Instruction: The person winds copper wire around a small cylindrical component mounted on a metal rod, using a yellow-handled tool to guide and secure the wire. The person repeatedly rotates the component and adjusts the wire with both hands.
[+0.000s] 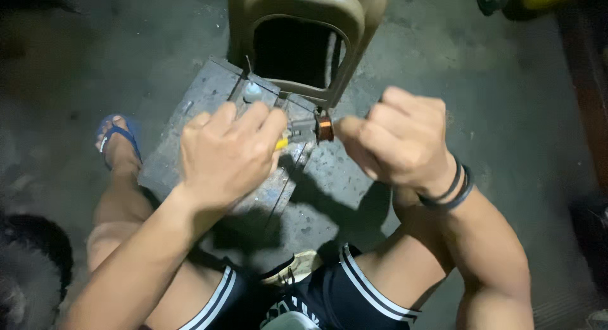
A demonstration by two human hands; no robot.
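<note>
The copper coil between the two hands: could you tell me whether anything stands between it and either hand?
Nothing visible does. The left hand grips the grey holder that carries the copper coil, and the right hand pinches right beside the coil, with no gap showing.

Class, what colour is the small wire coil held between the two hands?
The coil is copper-orange, best seen in the head view, between the left hand and right hand.
</note>
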